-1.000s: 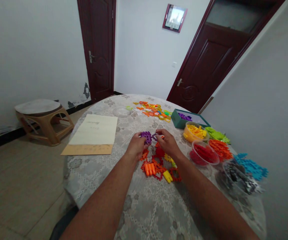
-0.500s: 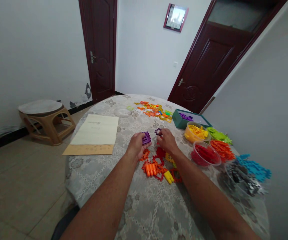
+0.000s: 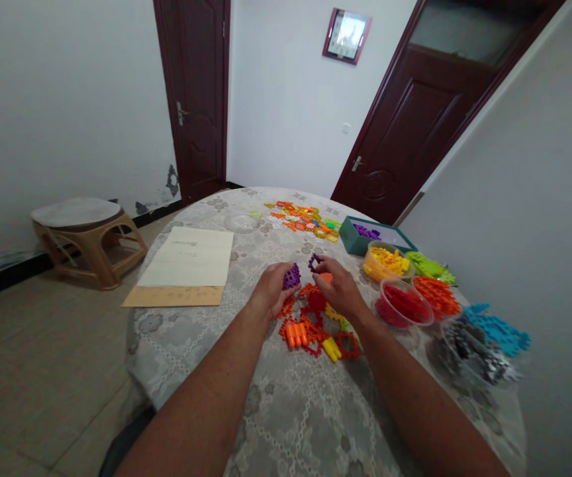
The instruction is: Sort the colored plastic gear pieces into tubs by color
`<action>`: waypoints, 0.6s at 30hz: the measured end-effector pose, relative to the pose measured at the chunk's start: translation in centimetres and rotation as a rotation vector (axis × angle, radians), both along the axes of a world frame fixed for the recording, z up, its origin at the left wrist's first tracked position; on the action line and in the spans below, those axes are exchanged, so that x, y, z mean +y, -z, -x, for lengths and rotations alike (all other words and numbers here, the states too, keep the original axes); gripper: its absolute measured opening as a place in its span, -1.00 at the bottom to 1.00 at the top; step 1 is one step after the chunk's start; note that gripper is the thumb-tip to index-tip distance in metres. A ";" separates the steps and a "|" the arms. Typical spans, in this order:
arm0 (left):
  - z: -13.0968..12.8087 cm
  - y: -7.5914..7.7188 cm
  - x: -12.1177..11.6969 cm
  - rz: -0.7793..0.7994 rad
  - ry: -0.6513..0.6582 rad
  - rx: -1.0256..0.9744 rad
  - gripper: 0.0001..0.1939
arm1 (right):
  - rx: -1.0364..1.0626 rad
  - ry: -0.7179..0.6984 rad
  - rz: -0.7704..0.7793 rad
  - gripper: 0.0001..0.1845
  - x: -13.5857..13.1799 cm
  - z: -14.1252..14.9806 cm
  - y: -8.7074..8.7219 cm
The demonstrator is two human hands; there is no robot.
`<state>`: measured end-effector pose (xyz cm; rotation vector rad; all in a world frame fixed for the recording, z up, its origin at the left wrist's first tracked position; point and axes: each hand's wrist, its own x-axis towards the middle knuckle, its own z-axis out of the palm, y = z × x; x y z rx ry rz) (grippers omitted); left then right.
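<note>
My left hand [image 3: 272,288] is closed around a purple lattice building piece [image 3: 292,276], its thumb on top. Opposite it, my right hand [image 3: 336,286] pinches a dark purple open-frame building piece [image 3: 314,263] between thumb and fingers. A small gap separates the two purple pieces. Below and between the hands lies a pile of red and orange building pieces [image 3: 316,303], partly covered by the right hand. At its near edge are an orange ribbed piece [image 3: 296,335] and a yellow ribbed piece [image 3: 332,350].
At right stand a green box [image 3: 354,240] with purple pieces and tubs of yellow pieces [image 3: 388,260], red pieces [image 3: 404,303] and grey pieces [image 3: 479,351]. Blue pieces [image 3: 502,329] lie beside them. Mixed pieces [image 3: 300,218] are scattered at the back. Paper sheets [image 3: 187,258] lie left.
My right hand has turned slightly and its fingers have spread a little, still pinching the frame piece. The left hand's purple piece is tilted more edge-on. The view has shifted slightly.
</note>
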<state>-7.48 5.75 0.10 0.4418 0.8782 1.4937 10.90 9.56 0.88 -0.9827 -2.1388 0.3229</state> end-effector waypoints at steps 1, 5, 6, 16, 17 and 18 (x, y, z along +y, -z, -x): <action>-0.1 -0.1 -0.1 -0.024 0.029 0.007 -0.79 | -0.011 -0.046 -0.025 -0.92 -0.3 0.3 -0.1; -0.4 -0.2 -0.6 -0.105 0.108 0.034 -0.69 | -0.114 -0.144 -0.072 -0.87 -1.4 1.6 -0.1; -0.4 -0.2 -0.6 -0.117 0.120 0.042 -0.67 | -0.136 -0.143 -0.072 -0.86 -1.5 1.8 0.1; -0.5 -0.1 -0.5 -0.128 0.062 0.111 -0.53 | 0.188 0.019 0.128 -0.47 -1.5 2.8 1.4; -0.5 -0.1 -0.5 -0.140 0.070 0.115 -0.52 | 0.267 0.052 0.239 -0.44 -1.4 3.0 1.4; -0.5 -0.2 -0.5 -0.161 0.087 0.118 -0.52 | 0.325 0.067 0.350 -0.44 -1.3 3.3 1.4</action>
